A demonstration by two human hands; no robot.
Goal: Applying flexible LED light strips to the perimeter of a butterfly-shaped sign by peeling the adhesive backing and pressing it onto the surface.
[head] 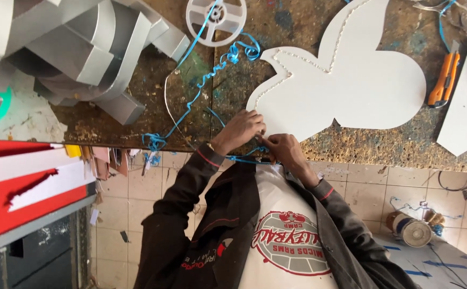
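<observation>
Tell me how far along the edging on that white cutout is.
Done: a beaded line follows the white cutout's upper left edge down to its corner. In hand: left hand and right hand meet at that corner, beside blue strip. Left: the rounded right lobe's edge looks bare.

Single head-worn camera, looked steeply down over the wearer's chest, close above both hands, faced a worn workbench [137, 85] edge, tiled floor [137, 198] beneath.
</observation>
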